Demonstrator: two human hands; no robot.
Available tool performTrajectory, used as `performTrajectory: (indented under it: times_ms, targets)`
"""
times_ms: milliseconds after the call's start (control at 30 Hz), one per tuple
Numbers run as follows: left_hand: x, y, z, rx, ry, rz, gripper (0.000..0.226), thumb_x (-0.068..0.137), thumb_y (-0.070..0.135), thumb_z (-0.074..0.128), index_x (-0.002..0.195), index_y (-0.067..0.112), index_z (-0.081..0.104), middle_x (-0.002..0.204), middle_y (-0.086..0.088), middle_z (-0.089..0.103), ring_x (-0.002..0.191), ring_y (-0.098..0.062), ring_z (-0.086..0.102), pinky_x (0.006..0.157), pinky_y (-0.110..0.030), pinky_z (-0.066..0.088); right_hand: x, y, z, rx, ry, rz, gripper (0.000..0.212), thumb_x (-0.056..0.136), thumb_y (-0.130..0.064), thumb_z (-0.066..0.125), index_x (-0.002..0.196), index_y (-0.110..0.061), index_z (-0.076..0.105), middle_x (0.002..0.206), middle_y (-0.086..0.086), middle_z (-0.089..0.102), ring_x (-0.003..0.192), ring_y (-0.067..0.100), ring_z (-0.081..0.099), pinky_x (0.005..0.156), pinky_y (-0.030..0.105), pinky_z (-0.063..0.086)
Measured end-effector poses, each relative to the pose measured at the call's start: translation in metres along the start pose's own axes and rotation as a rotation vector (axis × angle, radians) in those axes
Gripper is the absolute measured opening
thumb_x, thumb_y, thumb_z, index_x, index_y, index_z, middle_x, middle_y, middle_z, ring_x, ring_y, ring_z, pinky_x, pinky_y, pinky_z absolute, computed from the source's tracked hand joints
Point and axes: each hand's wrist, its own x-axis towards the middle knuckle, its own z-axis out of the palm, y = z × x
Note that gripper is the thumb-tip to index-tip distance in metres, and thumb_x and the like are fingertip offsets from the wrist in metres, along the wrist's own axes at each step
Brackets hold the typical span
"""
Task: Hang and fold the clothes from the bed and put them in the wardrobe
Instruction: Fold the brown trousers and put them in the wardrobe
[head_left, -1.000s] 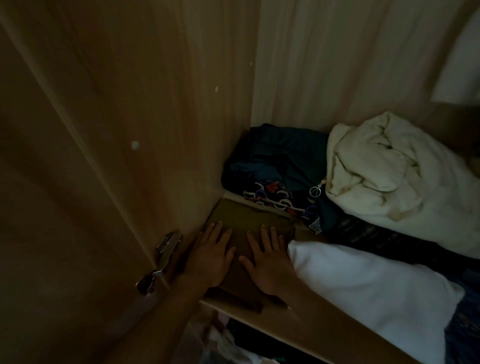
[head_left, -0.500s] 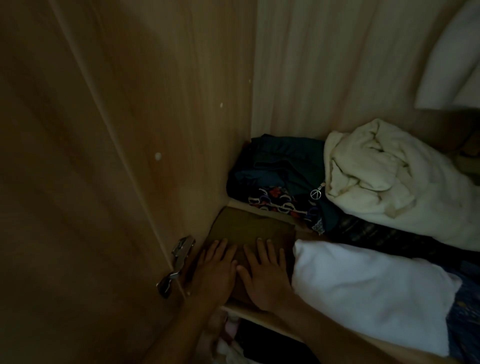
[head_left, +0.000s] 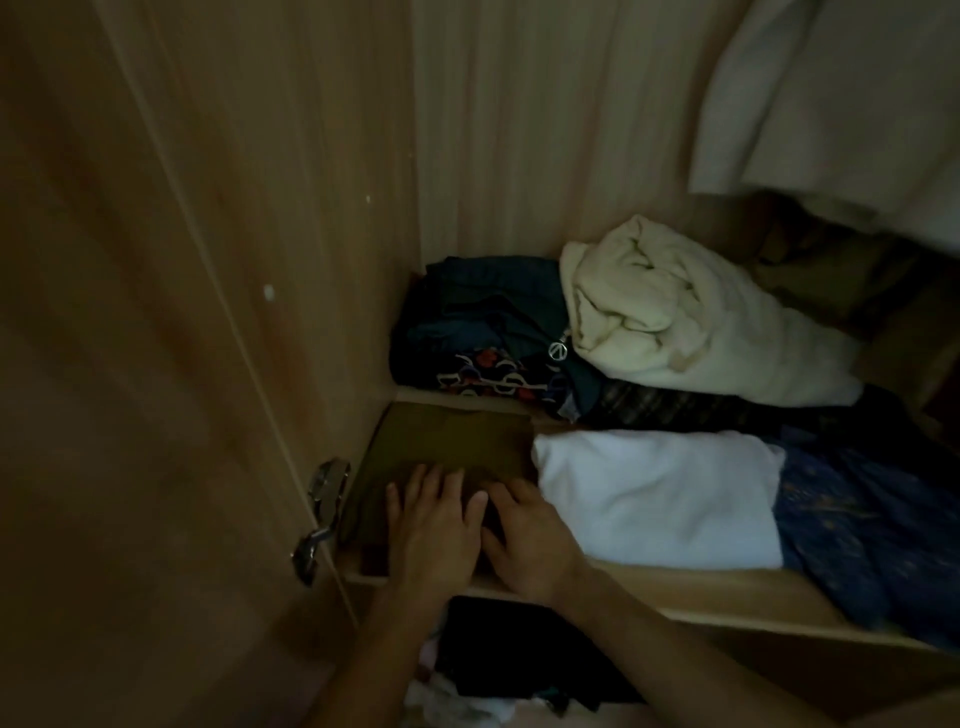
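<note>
With the left hand (head_left: 434, 525) and right hand (head_left: 524, 535) flat, fingers spread, on the folded olive garment (head_left: 457, 447), a careless withdrawal toward 6 o'clock risks dragging it off the shelf edge (head_left: 701, 587).

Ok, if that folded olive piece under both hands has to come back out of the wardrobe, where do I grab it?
Grip the folded olive garment by its near edge at the shelf front, coming straight in from the open front. It lies flat, with the wardrobe side panel on its left and the white folded garment on its right, so the sides are boxed in. The left hand and right hand already rest there.
</note>
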Motion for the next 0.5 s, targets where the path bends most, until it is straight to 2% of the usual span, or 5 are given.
performTrajectory:
  times_ms: [100, 200, 367, 433, 500]
  targets:
    - [-0.023, 0.013, -0.003, 0.005, 0.006, 0.079, 0.069, 0.096, 0.06, 0.004, 0.149, 0.028, 0.034, 0.158, 0.002, 0.032, 0.148, -0.019, 0.017, 0.121, -0.046, 0.004, -0.025, -0.001, -0.012, 0.03, 0.017, 0.001, 0.048, 0.09, -0.025, 0.057, 0.135, -0.011, 0.053, 0.13, 0.011, 0.055, 0.115, 0.028, 0.051, 0.092, 0.039, 0.046]
    - [-0.049, 0.019, -0.006, -0.163, -0.027, 0.153, 0.085, 0.085, 0.072, -0.006, 0.154, 0.031, 0.023, 0.161, 0.002, 0.026, 0.146, -0.017, 0.019, 0.121, -0.037, 0.016, -0.051, 0.005, -0.026, 0.038, 0.019, 0.036, 0.057, 0.09, -0.032, 0.056, 0.144, -0.014, 0.044, 0.142, 0.009, 0.046, 0.128, 0.027, 0.045, 0.101, 0.039, 0.044]
    - [-0.091, 0.043, -0.015, -0.165, -0.064, 0.227, 0.071, 0.095, 0.063, 0.014, 0.156, 0.028, 0.016, 0.161, 0.003, 0.023, 0.145, -0.015, 0.022, 0.118, -0.032, 0.024, -0.103, 0.022, -0.05, 0.035, 0.03, 0.153, 0.064, 0.098, -0.053, 0.044, 0.152, -0.024, 0.029, 0.16, 0.006, 0.025, 0.146, 0.022, 0.022, 0.116, 0.036, 0.027]
    - [-0.115, 0.056, -0.017, -0.139, -0.042, 0.237, 0.063, 0.1, 0.055, 0.025, 0.156, 0.027, 0.018, 0.159, 0.003, 0.027, 0.143, -0.015, 0.026, 0.116, -0.029, 0.026, -0.134, 0.031, -0.056, 0.037, 0.047, 0.17, 0.064, 0.097, -0.058, 0.039, 0.152, -0.027, 0.029, 0.161, 0.004, 0.022, 0.147, 0.022, 0.02, 0.117, 0.036, 0.025]
    - [-0.142, 0.071, -0.017, -0.133, -0.048, 0.23, 0.061, 0.1, 0.055, 0.025, 0.155, 0.028, 0.02, 0.158, 0.005, 0.027, 0.141, -0.015, 0.028, 0.114, -0.029, 0.029, -0.165, 0.04, -0.061, 0.037, 0.032, 0.179, 0.065, 0.095, -0.066, 0.028, 0.15, -0.031, 0.027, 0.161, 0.002, 0.021, 0.147, 0.021, 0.018, 0.118, 0.039, 0.024]
